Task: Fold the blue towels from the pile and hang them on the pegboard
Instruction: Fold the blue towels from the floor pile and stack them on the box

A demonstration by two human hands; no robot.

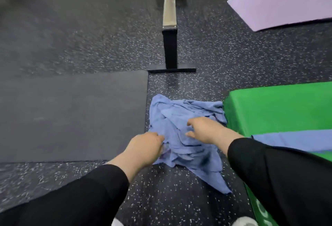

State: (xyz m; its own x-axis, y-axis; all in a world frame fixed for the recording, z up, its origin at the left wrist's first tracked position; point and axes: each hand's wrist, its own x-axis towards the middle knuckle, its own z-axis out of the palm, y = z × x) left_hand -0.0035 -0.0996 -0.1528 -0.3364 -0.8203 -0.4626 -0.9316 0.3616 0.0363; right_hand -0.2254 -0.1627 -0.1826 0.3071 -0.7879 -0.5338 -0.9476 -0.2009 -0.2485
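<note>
A crumpled pile of blue towels (185, 136) lies on the speckled black floor between a dark mat and a green block. My left hand (145, 146) grips the pile's left edge, fingers curled into the cloth. My right hand (203, 128) rests on top of the pile near its right side, with fingers bent into the folds. A flat blue towel (294, 139) lies spread across the green block (280, 107). No pegboard shows in the head view.
A dark grey mat (71, 116) lies to the left. A rowing machine's rail and foot (169, 46) stand straight ahead. A lilac mat (283, 6) lies at the far right. My shoes (244, 221) show at the bottom edge.
</note>
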